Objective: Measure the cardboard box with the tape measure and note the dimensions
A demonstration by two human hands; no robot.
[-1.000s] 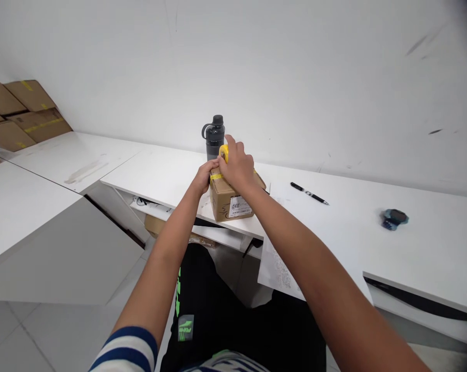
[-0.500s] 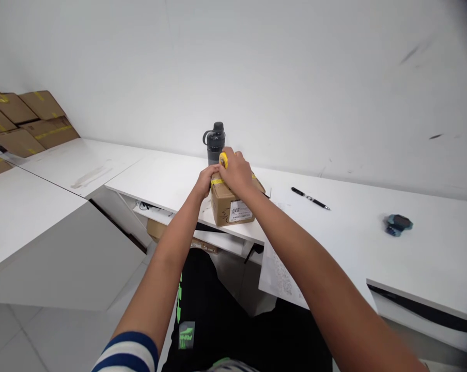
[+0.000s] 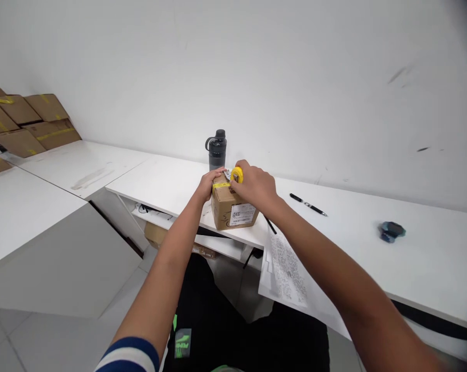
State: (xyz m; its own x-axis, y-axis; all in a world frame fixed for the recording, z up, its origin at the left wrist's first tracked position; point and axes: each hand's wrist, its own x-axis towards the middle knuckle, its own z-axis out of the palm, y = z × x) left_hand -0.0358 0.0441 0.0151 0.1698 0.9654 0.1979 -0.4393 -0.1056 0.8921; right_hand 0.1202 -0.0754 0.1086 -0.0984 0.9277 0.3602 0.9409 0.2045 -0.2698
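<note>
A small cardboard box (image 3: 220, 209) with a strip of yellow tape and a white label stands at the desk's front edge. My left hand (image 3: 207, 184) grips its left side, fingers over the far top corner. Above the box top, my right hand (image 3: 259, 187) is closed around a round yellow thing, which looks like a tape measure (image 3: 237, 173). A small greyish piece shows between it and my left fingertips; I cannot tell whether that is the blade or a label. Right behind the box stands a dark bottle (image 3: 217, 150) with a loop handle.
Printed sheets (image 3: 285, 268) hang over the desk edge under my right forearm. A black pen (image 3: 308, 204) and a blurred blue-black object (image 3: 391, 231) lie to the right. Taped cardboard boxes (image 3: 49, 132) are stacked far left, and an open shelf (image 3: 156, 217) runs below the desktop (image 3: 171, 175).
My right hand has moved right and nearer with the yellow tape measure, away from my left fingers. My left hand stays at the box. The view has shifted slightly.
</note>
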